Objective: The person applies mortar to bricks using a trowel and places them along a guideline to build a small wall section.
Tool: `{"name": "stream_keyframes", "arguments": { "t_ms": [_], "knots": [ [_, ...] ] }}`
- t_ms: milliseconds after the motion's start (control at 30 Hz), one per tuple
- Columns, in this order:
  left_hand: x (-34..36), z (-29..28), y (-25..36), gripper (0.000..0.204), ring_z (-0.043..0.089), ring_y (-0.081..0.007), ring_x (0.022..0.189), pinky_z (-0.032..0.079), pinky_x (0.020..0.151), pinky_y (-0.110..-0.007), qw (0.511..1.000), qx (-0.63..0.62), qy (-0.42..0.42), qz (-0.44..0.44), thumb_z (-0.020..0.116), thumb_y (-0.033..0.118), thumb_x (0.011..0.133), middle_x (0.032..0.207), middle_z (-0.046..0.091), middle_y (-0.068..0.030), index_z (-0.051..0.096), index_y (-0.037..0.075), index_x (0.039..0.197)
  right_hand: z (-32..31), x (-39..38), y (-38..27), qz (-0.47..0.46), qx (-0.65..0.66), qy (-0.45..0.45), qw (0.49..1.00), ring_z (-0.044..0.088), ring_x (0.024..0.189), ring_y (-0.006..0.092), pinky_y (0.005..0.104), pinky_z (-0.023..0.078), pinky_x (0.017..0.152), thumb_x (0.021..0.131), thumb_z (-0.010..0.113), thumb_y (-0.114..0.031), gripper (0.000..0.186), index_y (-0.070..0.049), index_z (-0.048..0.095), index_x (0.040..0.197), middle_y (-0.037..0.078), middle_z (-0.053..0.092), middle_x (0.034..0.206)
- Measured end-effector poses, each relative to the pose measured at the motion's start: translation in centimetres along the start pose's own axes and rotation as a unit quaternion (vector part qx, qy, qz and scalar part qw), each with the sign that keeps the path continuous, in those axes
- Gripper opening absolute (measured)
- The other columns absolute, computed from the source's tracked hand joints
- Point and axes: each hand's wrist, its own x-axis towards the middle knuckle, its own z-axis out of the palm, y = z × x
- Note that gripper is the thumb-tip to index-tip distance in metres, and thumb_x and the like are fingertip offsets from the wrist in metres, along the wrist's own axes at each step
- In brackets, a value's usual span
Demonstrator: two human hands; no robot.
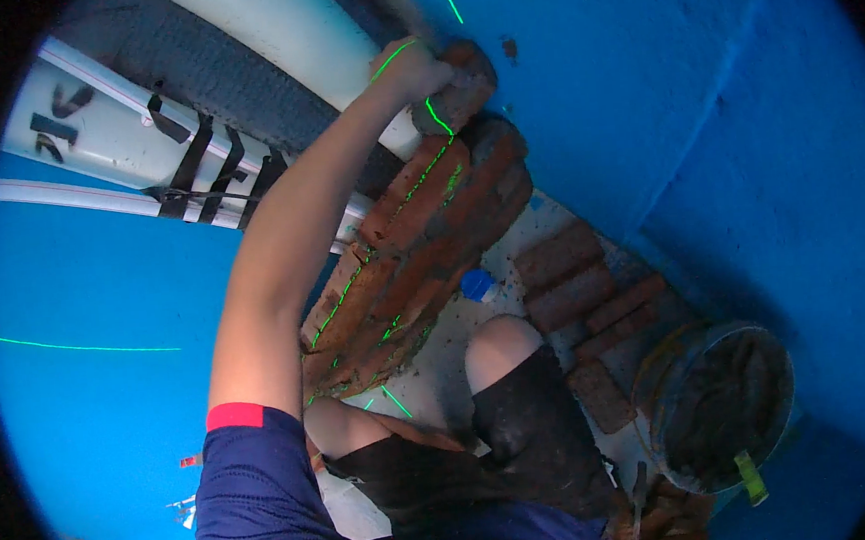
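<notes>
My left hand (411, 73) is stretched out to the far end of a low brick wall (448, 209). Its fingers are closed around the near-left side of a brick (466, 85), which sits at the wall's far end against the blue wall. Part of that brick is hidden by the hand. Grey mortar shows between the courses below. A bright green laser line runs over the hand, the brick and along the top of the wall. My right hand is out of view.
Thick white pipes (276, 40) and thinner strapped pipes (98, 78) run behind the brickwork. Loose bricks (563, 271) lie on the floor to the right, beside a bucket (788, 386) of grey mortar. A blue round object (477, 285) lies near my knees. Blue walls (721, 89) enclose the corner.
</notes>
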Motion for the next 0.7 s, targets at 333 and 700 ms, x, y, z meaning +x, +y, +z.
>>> {"name": "stream_keyframes", "arguments": {
  "t_ms": [333, 700],
  "knots": [
    [2.1, 0.0, 0.9, 0.053, 0.067, -0.0273, 0.086, 0.053, 0.075, -0.039, 0.999, -0.034, -0.033, -0.006, 0.078, 0.035, 0.061, 0.093, 0.070, -0.0158, 0.070, 0.000, 0.101, -0.4, -0.1, -2.0, -0.001, 0.074, 0.041, 0.996, 0.059, 0.098, 0.0470, 0.0521, 0.046, 0.084, 0.088, 0.054, -0.031, 0.044, 0.003, 0.059, 0.116, 0.030, 0.064, 0.101],
    [1.9, -2.5, 1.3, 0.049, 0.066, -0.0252, 0.082, 0.052, 0.077, -0.035, 0.989, -0.063, -0.129, 0.029, 0.078, 0.033, 0.059, 0.093, 0.071, -0.0138, 0.071, 0.003, 0.097, 0.7, -0.4, 2.2, -0.106, 0.016, 0.075, 0.991, 0.061, 0.089, 0.0473, 0.0528, 0.047, 0.079, 0.091, 0.049, -0.045, 0.053, 0.005, 0.066, 0.095, 0.031, 0.064, 0.092]
  ]
}}
